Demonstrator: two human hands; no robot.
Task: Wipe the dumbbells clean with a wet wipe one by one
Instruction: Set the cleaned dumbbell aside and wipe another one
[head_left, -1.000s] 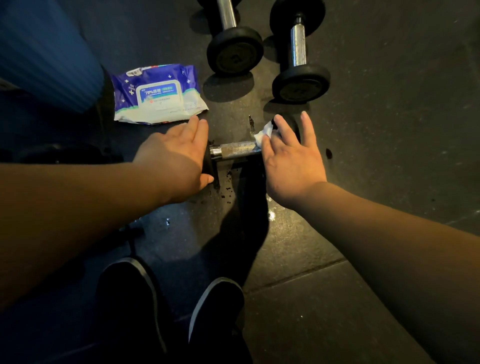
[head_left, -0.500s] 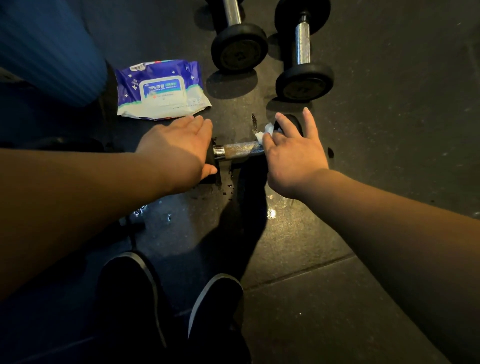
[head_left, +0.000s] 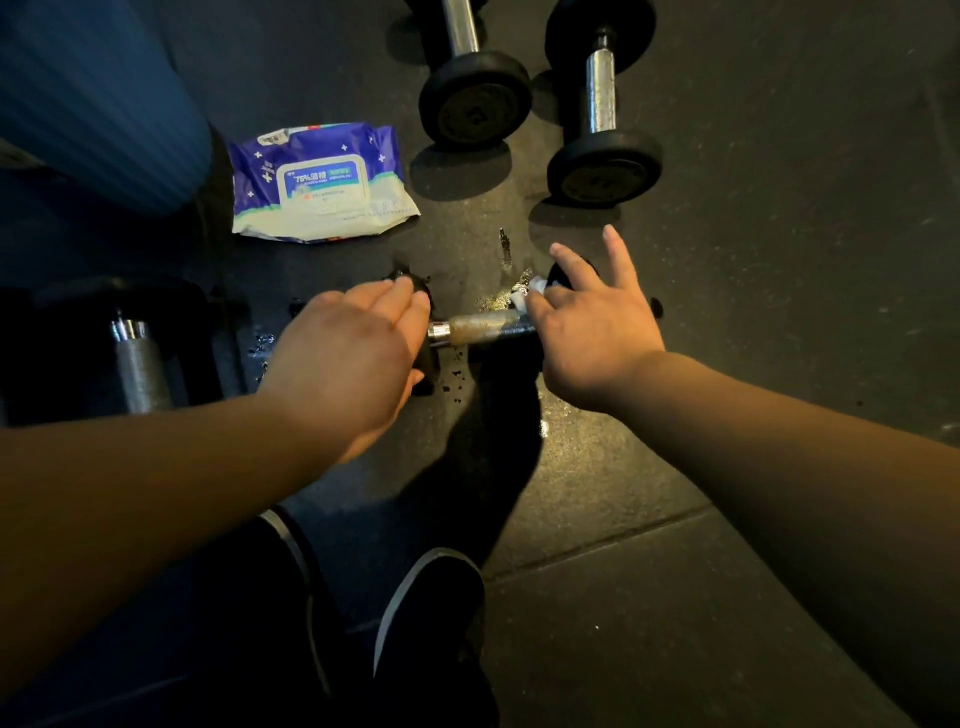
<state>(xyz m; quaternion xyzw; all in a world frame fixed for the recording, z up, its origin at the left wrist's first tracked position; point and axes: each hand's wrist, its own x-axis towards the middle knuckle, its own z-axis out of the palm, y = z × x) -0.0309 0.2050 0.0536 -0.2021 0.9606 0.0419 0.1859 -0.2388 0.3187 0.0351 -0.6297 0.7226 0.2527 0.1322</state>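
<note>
On the dark rubber floor (head_left: 727, 571), my left hand (head_left: 353, 358) lies flat, fingers together, over the left head of the small black dumbbell with the rust-stained steel handle (head_left: 483, 328). My right hand (head_left: 587, 322) pinches the white wet wipe (head_left: 527, 295) at the handle's right end, two fingers splayed. Puddles nearby could let the dumbbell skid or roll.

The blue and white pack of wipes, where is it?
In the head view, the blue and white plastic pack of wet wipes lies on the dark rubber floor, upper left, beyond the left hand and left of two black dumbbells.
</note>
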